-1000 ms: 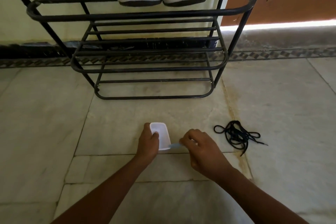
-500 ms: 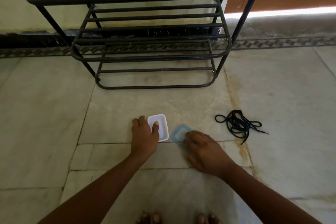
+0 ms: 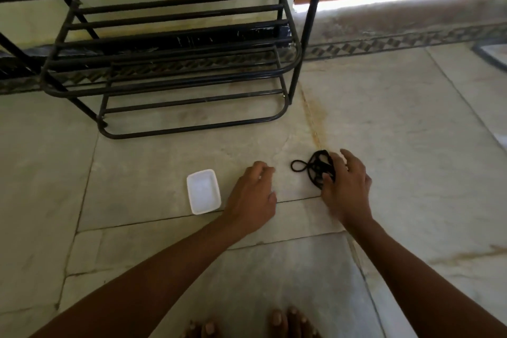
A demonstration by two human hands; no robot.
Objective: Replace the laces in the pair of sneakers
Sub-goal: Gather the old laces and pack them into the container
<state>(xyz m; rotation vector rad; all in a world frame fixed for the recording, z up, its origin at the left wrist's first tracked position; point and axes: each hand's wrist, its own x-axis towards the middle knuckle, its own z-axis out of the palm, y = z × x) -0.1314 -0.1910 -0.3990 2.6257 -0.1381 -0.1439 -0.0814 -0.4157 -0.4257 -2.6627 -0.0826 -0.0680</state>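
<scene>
Two hands: right hand [image 3: 346, 185] has left the lid and now closes on black laces [image 3: 315, 170], frame centre-right; left hand [image 3: 253, 195] released white container [image 3: 203, 191], relaxed. Relacing begins.

Both forearms are bare, with no sleeve, watch or band in view. The left hand [image 3: 251, 195] and right hand [image 3: 347, 186] wear no gloves or rings. The toes [image 3: 285, 322] are bare too.
</scene>
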